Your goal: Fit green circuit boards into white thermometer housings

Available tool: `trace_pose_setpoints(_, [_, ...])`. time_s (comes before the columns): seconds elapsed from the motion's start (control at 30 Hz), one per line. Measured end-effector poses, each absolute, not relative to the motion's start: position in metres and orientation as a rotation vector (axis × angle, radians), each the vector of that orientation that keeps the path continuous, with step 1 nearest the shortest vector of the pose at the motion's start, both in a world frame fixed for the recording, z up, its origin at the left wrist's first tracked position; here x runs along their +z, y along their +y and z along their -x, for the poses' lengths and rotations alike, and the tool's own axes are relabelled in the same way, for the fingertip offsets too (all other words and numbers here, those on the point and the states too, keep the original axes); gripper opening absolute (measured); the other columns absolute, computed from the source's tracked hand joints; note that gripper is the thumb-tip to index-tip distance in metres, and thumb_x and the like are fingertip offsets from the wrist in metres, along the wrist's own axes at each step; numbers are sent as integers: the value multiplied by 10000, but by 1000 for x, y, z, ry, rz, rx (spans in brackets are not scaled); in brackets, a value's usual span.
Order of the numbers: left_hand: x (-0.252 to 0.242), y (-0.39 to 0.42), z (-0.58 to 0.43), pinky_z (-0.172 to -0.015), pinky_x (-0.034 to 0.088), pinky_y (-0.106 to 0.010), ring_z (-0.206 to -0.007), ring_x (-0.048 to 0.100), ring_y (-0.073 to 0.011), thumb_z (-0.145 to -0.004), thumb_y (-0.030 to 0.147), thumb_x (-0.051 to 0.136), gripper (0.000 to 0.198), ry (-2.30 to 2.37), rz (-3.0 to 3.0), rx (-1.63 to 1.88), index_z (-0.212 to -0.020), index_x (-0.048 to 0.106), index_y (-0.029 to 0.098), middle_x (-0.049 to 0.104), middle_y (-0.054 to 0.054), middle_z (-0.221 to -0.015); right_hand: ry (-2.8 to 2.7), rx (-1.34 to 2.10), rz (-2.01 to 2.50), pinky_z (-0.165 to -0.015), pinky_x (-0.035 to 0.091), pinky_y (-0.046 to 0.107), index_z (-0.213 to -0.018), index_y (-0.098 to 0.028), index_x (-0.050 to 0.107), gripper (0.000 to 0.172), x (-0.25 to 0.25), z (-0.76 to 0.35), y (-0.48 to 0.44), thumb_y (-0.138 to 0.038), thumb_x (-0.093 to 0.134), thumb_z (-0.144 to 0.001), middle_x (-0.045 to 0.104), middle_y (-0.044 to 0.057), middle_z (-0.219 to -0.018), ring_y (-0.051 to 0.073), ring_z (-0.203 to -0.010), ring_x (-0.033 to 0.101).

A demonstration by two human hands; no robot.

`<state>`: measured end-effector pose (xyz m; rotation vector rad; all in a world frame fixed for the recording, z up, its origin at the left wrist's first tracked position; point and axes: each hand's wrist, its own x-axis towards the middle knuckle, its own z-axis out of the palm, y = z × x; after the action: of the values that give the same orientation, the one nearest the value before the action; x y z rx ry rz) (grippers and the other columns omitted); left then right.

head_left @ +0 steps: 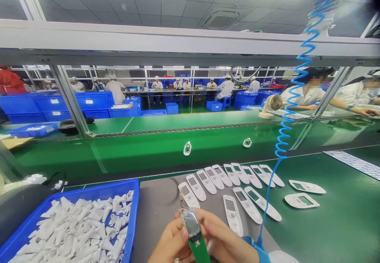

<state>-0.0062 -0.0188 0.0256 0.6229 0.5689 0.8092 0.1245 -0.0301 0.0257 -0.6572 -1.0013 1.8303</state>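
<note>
Green printed circuit board (200, 250), a narrow glossy strip, is held between the person's two bare hands at the bottom of the view, its lower end cut off by the frame. A shiny grey block (191, 224), apparently wrapped in film, sits on its upper end; its exact nature is hard to make out. The left hand (168, 242) and right hand (228, 237) are both closed around the board, with the fingers (204, 220) pinching it from either side and the palms mostly hidden. A blue wrist strap (254, 244) circles the right wrist, and a coiled blue cord (299, 85) springs upward from it. Just ahead, smooth white plastic casings (233, 215), each with a rectangular window, lie in curved rows on a matte grey mat (157, 199). To the left, a blue plastic crate (135, 215) is heaped with angular white pieces (77, 231). Farther on, a glossy green conveyor belt (142, 156) carries two small circuit parts (187, 148). Beyond a metal frame, people in white work at distant benches among blue crates, too small for fine detail.
</note>
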Motion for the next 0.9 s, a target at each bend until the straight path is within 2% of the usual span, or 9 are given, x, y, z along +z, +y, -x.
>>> trace_pose_setpoints(0.07, [27, -14, 6, -544, 413, -205, -606, 576, -143, -458, 401, 746, 375, 589, -536, 921, -714, 664, 141, 638, -62, -670, -1120, 1661, 744, -720, 394, 288, -973, -182, 565, 366, 24, -126, -26, -449, 528, -725, 588, 58, -875, 179, -797, 529])
trace_pose_setpoints(0.13, [28, -9, 8, -653, 441, -250, -743, 595, -191, -470, 363, 752, 386, 615, -446, 1009, -779, 661, 151, 660, -76, -787, -1189, 1537, 795, -765, 377, 307, -911, -179, 568, 320, 22, -126, -22, -445, 517, -742, 574, 64, -917, 193, -861, 510])
trace_pose_setpoints(0.27, [28, -7, 12, -737, 440, -294, -774, 596, -194, -493, 334, 747, 360, 635, -378, 1041, -796, 656, 163, 667, -65, -816, -1141, 1516, 822, -683, 394, 270, -758, -164, 567, 248, 21, -123, -20, -409, 569, -716, 559, 26, -770, 157, -746, 513])
trace_pose_setpoints(0.37, [27, -6, 12, -695, 449, -272, -737, 593, -173, -505, 332, 741, 371, 665, -401, 1019, -816, 649, 151, 664, -75, -822, -1017, 1558, 842, -634, 389, 244, -646, -157, 540, 236, 23, -122, -21, -376, 624, -673, 530, 0, -681, 127, -663, 493])
trace_pose_setpoints(0.53, [21, 2, 18, -637, 448, -240, -719, 574, -141, -583, 347, 688, 324, 700, -361, 1121, -853, 632, 178, 655, -55, -848, -894, 1630, 867, -599, 385, 242, -632, -167, 513, 205, 20, -129, -15, -340, 592, -709, 485, -28, -605, 91, -554, 450])
trace_pose_setpoints(0.67, [20, 6, 24, -586, 439, -222, -690, 562, -127, -652, 316, 635, 249, 738, -340, 1195, -846, 626, 160, 645, -58, -878, -1131, 1284, 1166, -552, 386, 235, -698, -171, 540, 181, 7, -134, -5, -332, 616, -674, 505, -22, -625, 106, -543, 461])
trace_pose_setpoints(0.77, [21, 6, 26, -600, 437, -217, -699, 559, -120, -681, 300, 608, 218, 732, -351, 1222, -855, 619, 169, 644, -47, -886, -1418, 983, 1282, -536, 394, 243, -722, -183, 521, 106, 1, -130, 0, -276, 569, -705, 519, -12, -633, 132, -566, 490])
trace_pose_setpoints(0.83, [20, 5, 26, -624, 437, -220, -712, 558, -116, -691, 296, 600, 205, 722, -344, 1227, -860, 612, 181, 646, -39, -877, -1645, 775, 1276, -577, 408, 250, -737, -190, 512, 13, 2, -124, 7, -202, 508, -736, 535, 1, -691, 138, -616, 507])
trace_pose_setpoints(0.9, [20, 6, 26, -629, 434, -215, -713, 555, -109, -692, 292, 601, 197, 723, -331, 1228, -853, 608, 180, 646, -41, -867, -1862, 526, 1283, -627, 410, 251, -758, -194, 513, 81, 8, -119, 24, -135, 458, -747, 539, 10, -742, 139, -677, 514])
